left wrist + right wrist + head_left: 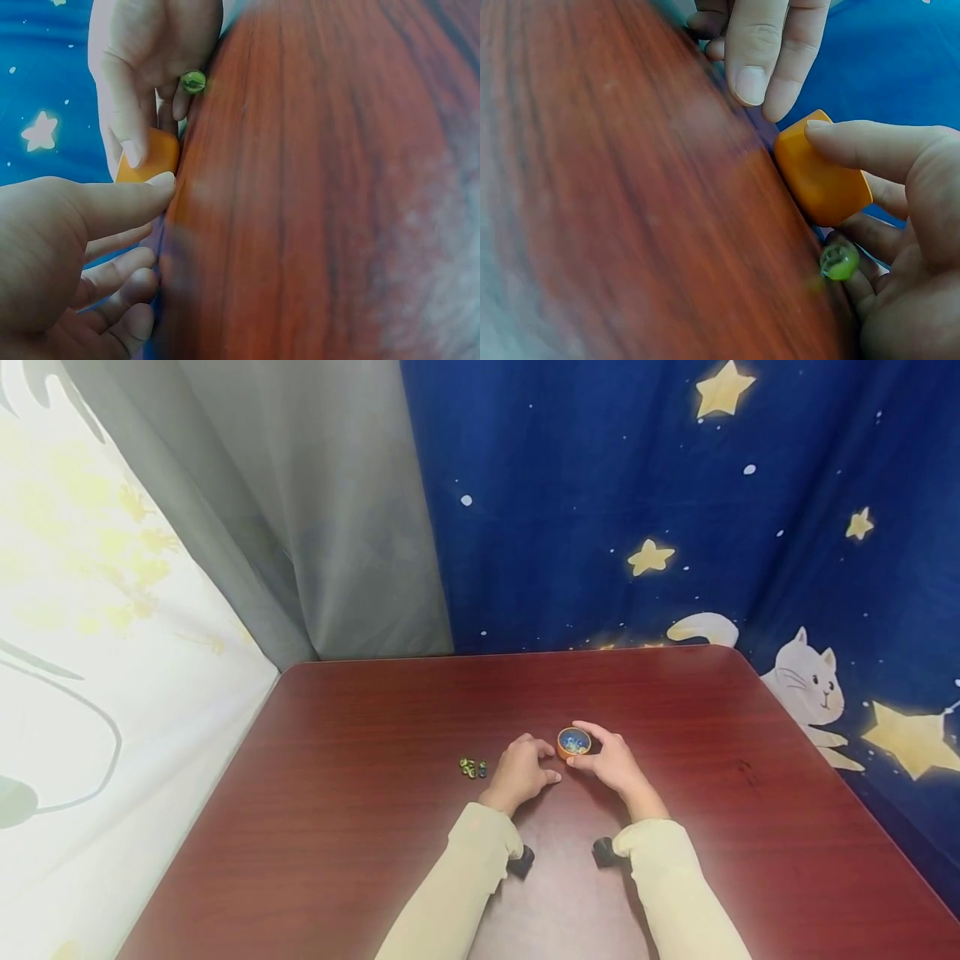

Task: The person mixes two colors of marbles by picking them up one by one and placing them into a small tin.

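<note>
A small round orange cup [574, 742] with a dark blue inside stands on the table, and glass marbles show inside it. My right hand [611, 764] grips its side, thumb near and fingers beyond, as the orange wall [821, 176] in the right wrist view also shows. Beside the cup, under that hand's palm, a green glass marble [839, 261] lies on the table. My left hand [521, 770] hovers just left of the cup, fingers loosely bent with nothing between them. Several green and dark marbles [471, 768] lie together left of the left hand.
The reddish-brown wooden table [360, 843] has rounded far corners. Behind it hang a grey curtain [367, 510] and a blue curtain [540, 527] with stars and a cat. White patterned fabric [112, 693] hangs on the left.
</note>
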A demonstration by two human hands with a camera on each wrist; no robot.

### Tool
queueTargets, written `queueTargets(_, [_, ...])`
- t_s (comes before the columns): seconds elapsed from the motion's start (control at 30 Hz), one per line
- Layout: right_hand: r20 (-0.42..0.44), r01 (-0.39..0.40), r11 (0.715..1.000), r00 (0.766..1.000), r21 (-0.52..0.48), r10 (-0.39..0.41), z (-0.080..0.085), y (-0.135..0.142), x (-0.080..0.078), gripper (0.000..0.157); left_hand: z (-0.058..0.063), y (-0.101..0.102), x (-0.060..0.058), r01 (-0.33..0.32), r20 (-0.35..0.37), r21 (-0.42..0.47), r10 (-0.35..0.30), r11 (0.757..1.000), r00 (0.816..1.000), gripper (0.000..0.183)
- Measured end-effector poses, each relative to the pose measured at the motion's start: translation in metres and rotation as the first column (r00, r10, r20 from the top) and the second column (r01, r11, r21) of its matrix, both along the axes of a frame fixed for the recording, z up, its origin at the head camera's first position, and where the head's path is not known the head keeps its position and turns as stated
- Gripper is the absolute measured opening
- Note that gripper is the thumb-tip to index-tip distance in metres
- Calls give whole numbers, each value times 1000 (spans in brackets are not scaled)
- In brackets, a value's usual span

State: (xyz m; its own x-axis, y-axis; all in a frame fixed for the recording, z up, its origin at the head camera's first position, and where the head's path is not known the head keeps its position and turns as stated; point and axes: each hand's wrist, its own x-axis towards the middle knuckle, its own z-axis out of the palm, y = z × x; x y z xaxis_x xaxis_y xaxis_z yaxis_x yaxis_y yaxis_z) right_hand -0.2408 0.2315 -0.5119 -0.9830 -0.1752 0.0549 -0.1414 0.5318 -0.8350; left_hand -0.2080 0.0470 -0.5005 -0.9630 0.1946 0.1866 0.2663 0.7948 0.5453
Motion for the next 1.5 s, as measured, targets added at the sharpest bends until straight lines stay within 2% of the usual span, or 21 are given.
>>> queueTargets(0.27, [79,-19,995,997,-97,26,5,2,1,68,0,1,0,14,-8,-4,-14,1000,1000,36])
queueTargets(0.4, [58,-30,996,998,-80,35,9,2,2,66,0,2,1,28,-12,-6,-28,1000,1000,33])
queueTargets(0.5, [69,-31,994,997,-103,38,9,3,2,63,0,3,2,45,-24,0,-45,999,999,30])
queueTargets(0.63, [95,-18,989,995,-147,32,9,5,2,57,0,4,2,88,-44,10,-87,996,995,29])
queueTargets(0.87, [95,-20,989,995,-143,34,10,7,2,51,1,6,2,182,-60,49,-179,982,982,29])
queueTargets(1.07, [98,-25,990,994,-141,39,10,6,3,49,2,9,1,249,-66,20,-247,968,967,32])
queueTargets(1.5, [95,-14,991,995,-133,27,7,5,3,48,-3,8,0,257,-71,-11,-257,966,964,33])
